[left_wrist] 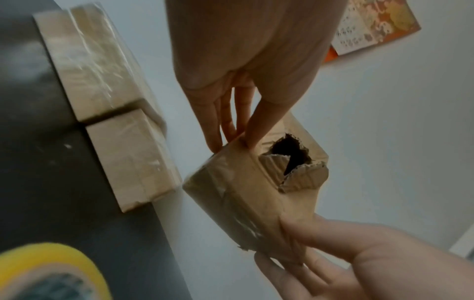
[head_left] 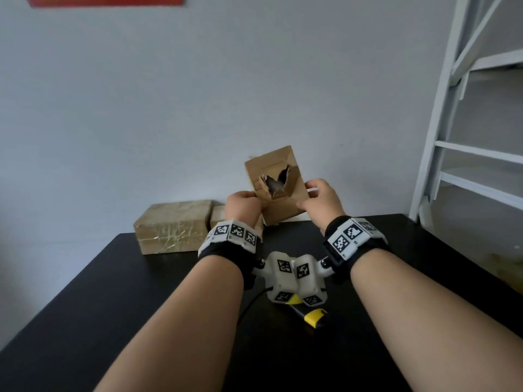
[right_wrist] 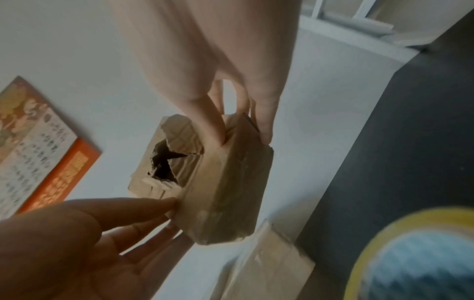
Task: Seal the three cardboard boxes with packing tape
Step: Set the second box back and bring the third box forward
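Your left hand (head_left: 244,204) and right hand (head_left: 321,200) both pinch the torn box (head_left: 276,184), upright between them; the tape roll (left_wrist: 55,272) lies below both grips.

A plain room in a home, it seems: a black tabletop (head_left: 113,278) against a bare pale wall (head_left: 198,94), a white metal ladder frame (head_left: 452,123) far right, a red-bordered calendar (right_wrist: 38,158) hung up.
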`<state>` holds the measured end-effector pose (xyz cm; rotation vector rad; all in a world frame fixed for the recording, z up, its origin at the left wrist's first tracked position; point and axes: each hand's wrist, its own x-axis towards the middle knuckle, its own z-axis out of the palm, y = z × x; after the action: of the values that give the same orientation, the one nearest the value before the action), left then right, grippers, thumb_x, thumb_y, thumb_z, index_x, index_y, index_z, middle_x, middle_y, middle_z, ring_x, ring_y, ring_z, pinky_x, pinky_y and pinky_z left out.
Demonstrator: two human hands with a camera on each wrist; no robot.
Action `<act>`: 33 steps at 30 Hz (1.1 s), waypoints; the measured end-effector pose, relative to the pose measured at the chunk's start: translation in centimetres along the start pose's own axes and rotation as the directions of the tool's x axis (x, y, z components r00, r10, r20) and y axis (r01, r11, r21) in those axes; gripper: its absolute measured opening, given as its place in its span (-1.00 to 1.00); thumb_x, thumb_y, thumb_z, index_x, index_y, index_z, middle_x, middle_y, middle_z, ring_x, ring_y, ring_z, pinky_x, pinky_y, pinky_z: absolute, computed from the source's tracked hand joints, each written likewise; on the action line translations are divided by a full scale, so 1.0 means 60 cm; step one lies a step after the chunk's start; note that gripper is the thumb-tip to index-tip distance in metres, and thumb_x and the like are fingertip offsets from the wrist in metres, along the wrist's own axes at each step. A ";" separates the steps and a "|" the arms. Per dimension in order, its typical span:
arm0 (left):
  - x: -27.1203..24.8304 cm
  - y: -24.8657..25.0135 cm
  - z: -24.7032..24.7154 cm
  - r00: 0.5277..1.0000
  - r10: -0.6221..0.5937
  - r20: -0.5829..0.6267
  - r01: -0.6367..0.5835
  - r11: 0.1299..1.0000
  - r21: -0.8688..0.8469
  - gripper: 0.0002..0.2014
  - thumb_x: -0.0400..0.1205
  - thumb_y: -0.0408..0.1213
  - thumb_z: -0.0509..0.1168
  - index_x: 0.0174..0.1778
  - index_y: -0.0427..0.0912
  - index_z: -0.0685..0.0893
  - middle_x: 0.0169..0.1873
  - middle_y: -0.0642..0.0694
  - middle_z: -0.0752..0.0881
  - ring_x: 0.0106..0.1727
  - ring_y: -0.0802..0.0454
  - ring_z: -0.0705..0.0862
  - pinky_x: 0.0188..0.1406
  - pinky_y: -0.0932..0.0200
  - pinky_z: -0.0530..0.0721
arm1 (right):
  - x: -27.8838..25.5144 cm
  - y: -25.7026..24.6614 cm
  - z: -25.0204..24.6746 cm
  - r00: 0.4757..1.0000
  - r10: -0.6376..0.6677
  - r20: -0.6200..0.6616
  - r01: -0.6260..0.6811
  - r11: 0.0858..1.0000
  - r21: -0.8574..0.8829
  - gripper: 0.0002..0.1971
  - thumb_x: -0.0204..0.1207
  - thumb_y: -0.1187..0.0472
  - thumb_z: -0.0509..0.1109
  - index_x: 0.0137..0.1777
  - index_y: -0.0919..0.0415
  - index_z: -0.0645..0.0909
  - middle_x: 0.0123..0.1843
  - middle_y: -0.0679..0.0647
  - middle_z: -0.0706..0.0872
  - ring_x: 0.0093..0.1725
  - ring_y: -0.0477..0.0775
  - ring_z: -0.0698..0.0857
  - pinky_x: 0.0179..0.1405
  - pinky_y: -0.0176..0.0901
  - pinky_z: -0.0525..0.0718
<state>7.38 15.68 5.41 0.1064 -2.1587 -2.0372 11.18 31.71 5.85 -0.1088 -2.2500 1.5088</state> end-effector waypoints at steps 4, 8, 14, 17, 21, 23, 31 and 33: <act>-0.023 -0.022 -0.083 0.996 -0.042 -0.073 0.036 0.996 -0.085 -0.79 0.28 -0.41 0.38 -0.17 -0.23 0.73 -0.18 -0.27 0.81 -0.12 -0.21 0.80 0.01 -0.16 0.79 | -0.048 -0.026 0.056 0.995 -0.056 0.079 0.056 0.998 -0.001 -0.65 0.53 0.41 0.42 0.27 0.14 0.53 0.17 0.12 0.69 0.04 0.10 0.69 0.08 -0.02 0.69; -0.068 -0.035 -0.162 0.987 -0.127 -0.096 0.102 0.968 -0.229 -0.71 0.60 -0.44 0.23 0.26 -0.33 0.53 0.01 -0.27 0.72 -0.09 -0.18 0.80 -0.25 0.02 0.81 | -0.089 -0.038 0.106 0.980 -0.088 0.180 0.091 0.996 -0.008 -0.67 0.57 0.42 0.39 0.21 0.04 0.51 0.23 0.08 0.67 0.15 0.10 0.67 0.11 -0.03 0.67; -0.134 -0.078 -0.254 0.988 -0.132 -0.073 0.115 0.972 -0.205 -0.39 0.59 -0.48 0.12 0.56 0.03 0.26 -0.07 -0.17 0.68 -0.23 -0.09 0.77 -0.33 -0.04 0.80 | -0.139 -0.047 0.172 0.939 -0.067 0.337 0.096 0.993 -0.071 -0.55 0.53 0.52 0.28 0.33 0.09 0.55 0.34 0.10 0.63 0.33 0.13 0.61 0.34 0.11 0.65; -0.150 -0.096 -0.284 0.975 -0.193 -0.110 0.173 0.970 -0.169 -0.50 0.56 -0.48 0.20 0.43 -0.12 0.34 -0.08 -0.26 0.68 -0.18 -0.20 0.75 -0.09 -0.24 0.78 | -0.157 -0.040 0.197 0.927 -0.043 0.374 0.098 0.987 -0.129 -0.49 0.52 0.54 0.27 0.40 0.10 0.56 0.43 0.09 0.61 0.42 0.13 0.57 0.34 0.03 0.61; -0.165 -0.124 -0.308 0.953 -0.254 -0.164 0.253 0.967 -0.025 -0.52 0.35 -0.28 0.30 0.22 -0.28 0.47 -0.14 -0.25 0.65 -0.17 -0.25 0.72 -0.02 -0.30 0.75 | -0.174 -0.020 0.218 0.928 -0.014 0.372 0.078 0.985 -0.156 -0.52 0.54 0.54 0.24 0.36 0.10 0.60 0.47 0.10 0.60 0.41 0.10 0.57 0.21 -0.13 0.54; -0.165 -0.137 -0.316 0.946 -0.228 -0.231 0.255 0.962 0.095 -0.45 0.30 -0.05 0.34 0.18 -0.23 0.53 -0.04 -0.22 0.69 -0.08 -0.23 0.75 0.01 -0.25 0.77 | -0.175 -0.014 0.221 0.936 -0.009 0.352 0.073 0.983 -0.168 -0.56 0.56 0.51 0.28 0.37 0.12 0.60 0.45 0.09 0.59 0.31 0.07 0.58 0.10 -0.21 0.46; -0.151 -0.163 -0.326 0.955 -0.188 -0.229 0.268 0.878 0.397 -0.45 0.45 0.22 0.38 0.04 -0.24 0.70 -0.15 -0.12 0.74 -0.10 -0.09 0.73 -0.04 0.03 0.72 | -0.178 -0.014 0.235 0.913 0.062 0.402 0.058 0.959 -0.278 -0.23 0.54 0.41 0.45 0.71 0.10 0.26 0.64 0.18 0.40 0.43 0.19 0.58 0.16 -0.14 0.58; -0.154 -0.166 -0.318 0.958 -0.208 -0.196 0.278 0.838 0.470 -0.46 0.47 0.22 0.33 -0.01 -0.25 0.72 -0.23 -0.12 0.73 -0.15 -0.11 0.75 -0.08 0.03 0.75 | -0.178 -0.008 0.232 0.919 0.063 0.390 0.058 0.955 -0.292 -0.23 0.54 0.40 0.46 0.72 0.11 0.26 0.66 0.18 0.38 0.44 0.19 0.58 0.14 -0.17 0.55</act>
<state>19.13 -2.17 -4.24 0.5986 -2.6305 -1.4652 15.50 16.32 -1.40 0.1185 -2.7929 1.2659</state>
